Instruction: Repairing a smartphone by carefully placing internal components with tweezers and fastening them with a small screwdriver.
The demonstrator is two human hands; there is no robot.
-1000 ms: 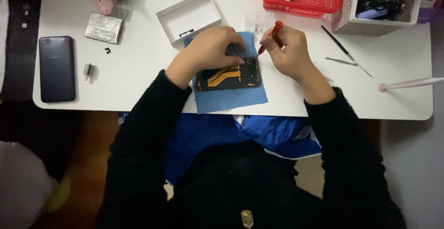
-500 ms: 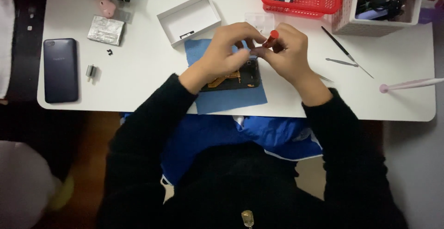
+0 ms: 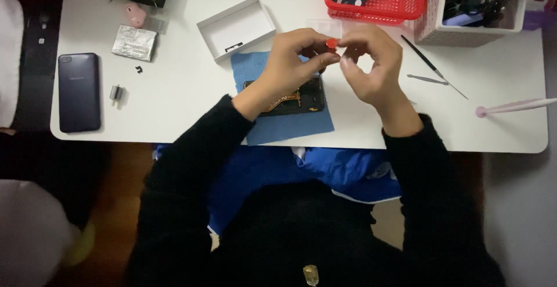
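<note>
Since the earlier frame, my left hand (image 3: 296,55) and right hand (image 3: 371,61) have risen from the opened phone (image 3: 290,97) and met above the blue mat (image 3: 284,126) on the worktop (image 3: 185,90). Both grips pinch the red-capped tool (image 3: 331,43), a small round cap, its shaft hidden between my fingertips.
</note>
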